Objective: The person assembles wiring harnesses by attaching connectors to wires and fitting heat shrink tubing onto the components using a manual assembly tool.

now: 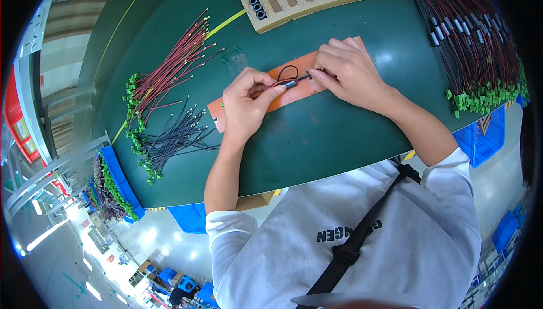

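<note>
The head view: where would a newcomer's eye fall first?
At centre, the left hand pinches a dark cylinder over an orange strip, while the right hand grips a dark lead. At left on the table, red wires fan out, black wires nearer the person. At far right lies a wire bundle with green ends.

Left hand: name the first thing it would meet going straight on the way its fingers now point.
Setting aside the dark cylinder it pinches and the black wire beside it, the left hand would likely meet the right hand first. Depth is unclear, so it might pass above or below.
</note>
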A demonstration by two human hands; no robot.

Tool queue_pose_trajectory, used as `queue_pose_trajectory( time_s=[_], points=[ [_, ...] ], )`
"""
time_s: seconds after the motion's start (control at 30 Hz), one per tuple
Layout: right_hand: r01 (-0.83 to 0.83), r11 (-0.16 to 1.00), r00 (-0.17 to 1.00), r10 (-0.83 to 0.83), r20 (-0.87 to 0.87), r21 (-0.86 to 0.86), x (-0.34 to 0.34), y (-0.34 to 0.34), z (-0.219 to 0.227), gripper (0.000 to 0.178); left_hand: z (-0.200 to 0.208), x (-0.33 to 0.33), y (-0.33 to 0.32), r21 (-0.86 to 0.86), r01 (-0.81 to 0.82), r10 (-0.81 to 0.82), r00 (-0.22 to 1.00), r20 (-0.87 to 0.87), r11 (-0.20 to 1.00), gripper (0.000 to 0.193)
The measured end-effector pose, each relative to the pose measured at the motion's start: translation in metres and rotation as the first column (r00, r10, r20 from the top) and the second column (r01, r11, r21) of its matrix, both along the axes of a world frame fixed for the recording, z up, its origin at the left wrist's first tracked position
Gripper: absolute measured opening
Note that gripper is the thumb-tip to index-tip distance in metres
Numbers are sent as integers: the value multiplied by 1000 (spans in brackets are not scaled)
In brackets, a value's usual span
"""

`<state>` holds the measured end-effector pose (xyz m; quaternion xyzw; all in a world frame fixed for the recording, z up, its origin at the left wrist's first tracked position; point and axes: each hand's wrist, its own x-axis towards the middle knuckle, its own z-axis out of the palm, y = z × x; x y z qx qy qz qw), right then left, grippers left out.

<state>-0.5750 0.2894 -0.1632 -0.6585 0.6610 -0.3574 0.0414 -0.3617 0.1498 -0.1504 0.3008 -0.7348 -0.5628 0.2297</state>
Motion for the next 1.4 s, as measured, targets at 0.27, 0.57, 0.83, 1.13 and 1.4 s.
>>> queue_pose_trajectory(
  time_s=[0.27, 0.57, 0.83, 1.13, 1.4],
  points=[
    [-16, 1000, 1000, 16, 20, -19, 0, 0, 1, 18, -10, 6, 10, -755, 18, -95, 994, -59, 655, 19],
    [-20, 1000, 999, 20, 37, -12, -2, 1, -2, 18, -3, -5, 11, -669, 130, -174, 985, 1, 732, 26],
    [-30, 999, 997, 32, 73, -32, -8, 5, -4, 17, -3, -13, 12, -551, 115, -120, 992, 27, 826, 26],
    [-39, 999, 991, 38, 128, 12, -15, 9, -1, 16, -3, -20, 6, -637, 220, -287, 958, -3, 739, 30],
    [-22, 999, 989, 15, 149, 50, -19, 10, 0, 17, -1, -24, 14, -372, 140, -125, 990, 64, 918, 32]
  ],
)
